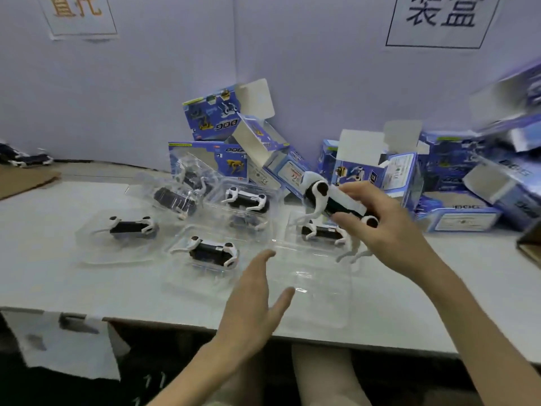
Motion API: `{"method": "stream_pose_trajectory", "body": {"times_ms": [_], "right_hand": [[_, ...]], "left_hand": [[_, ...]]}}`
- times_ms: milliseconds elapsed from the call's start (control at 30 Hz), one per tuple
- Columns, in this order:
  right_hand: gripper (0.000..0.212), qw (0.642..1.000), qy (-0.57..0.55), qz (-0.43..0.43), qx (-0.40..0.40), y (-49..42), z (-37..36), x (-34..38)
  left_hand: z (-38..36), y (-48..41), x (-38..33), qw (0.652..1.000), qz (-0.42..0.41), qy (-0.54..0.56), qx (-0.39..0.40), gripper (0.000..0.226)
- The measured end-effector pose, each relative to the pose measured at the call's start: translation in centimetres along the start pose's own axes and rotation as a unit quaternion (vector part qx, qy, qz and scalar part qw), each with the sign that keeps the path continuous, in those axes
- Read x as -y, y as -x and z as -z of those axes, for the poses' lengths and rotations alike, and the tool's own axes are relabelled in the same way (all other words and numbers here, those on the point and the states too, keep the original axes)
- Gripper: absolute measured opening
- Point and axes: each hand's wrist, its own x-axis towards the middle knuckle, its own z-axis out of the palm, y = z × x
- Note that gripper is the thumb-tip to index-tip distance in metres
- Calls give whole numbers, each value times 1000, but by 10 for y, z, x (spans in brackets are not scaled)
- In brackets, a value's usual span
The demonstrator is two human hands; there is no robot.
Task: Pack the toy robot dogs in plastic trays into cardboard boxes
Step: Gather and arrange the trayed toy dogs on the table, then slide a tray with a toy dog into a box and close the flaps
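Observation:
My right hand (383,227) grips a white and black toy robot dog (325,197) above the table, its legs hanging down. Under it lies an empty clear plastic tray (313,285). My left hand (254,303) hovers with straight fingers at the tray's left edge. Several other toy dogs lie in clear trays on the table, one at the left (131,227), one in the middle (210,250), one further back (246,197). Blue cardboard boxes (210,112) with open flaps are piled against the wall.
More blue boxes (456,183) are heaped at the back right. A brown cardboard sheet (23,177) lies at the far left. The white table's front edge (175,320) runs below my hands. A white partition wall (292,54) with paper signs closes off the back.

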Motion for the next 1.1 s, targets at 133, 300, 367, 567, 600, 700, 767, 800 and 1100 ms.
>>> {"method": "stream_pose_trajectory", "body": {"times_ms": [133, 300, 367, 567, 600, 700, 767, 800, 1100], "right_hand": [[37, 989, 100, -27, 108, -17, -37, -32], [38, 929, 258, -48, 262, -5, -63, -80], [31, 926, 266, -28, 265, -9, -62, -86], [30, 937, 281, -7, 207, -8, -74, -86], [31, 940, 279, -4, 196, -7, -74, -85], [31, 947, 261, 4, 190, -6, -69, -81], [29, 957, 239, 13, 165, -5, -61, -77], [30, 970, 211, 9, 117, -4, -55, -74], [67, 882, 332, -60, 329, 36, -67, -62]], "left_hand": [[-29, 6, 13, 998, -9, 47, -52, 80], [-42, 2, 23, 991, -4, 87, -101, 70], [-46, -2, 27, 991, -72, 31, -108, 57], [-57, -5, 33, 980, -138, -42, -140, 30], [-57, -5, 33, 980, -134, -44, -138, 30], [-58, -3, 31, 983, -122, -61, -122, 33], [-58, 0, 30, 985, -111, -73, -108, 41], [-57, 1, 29, 986, -104, -79, -101, 44], [-54, 0, 25, 990, -91, -60, -90, 35]]}}
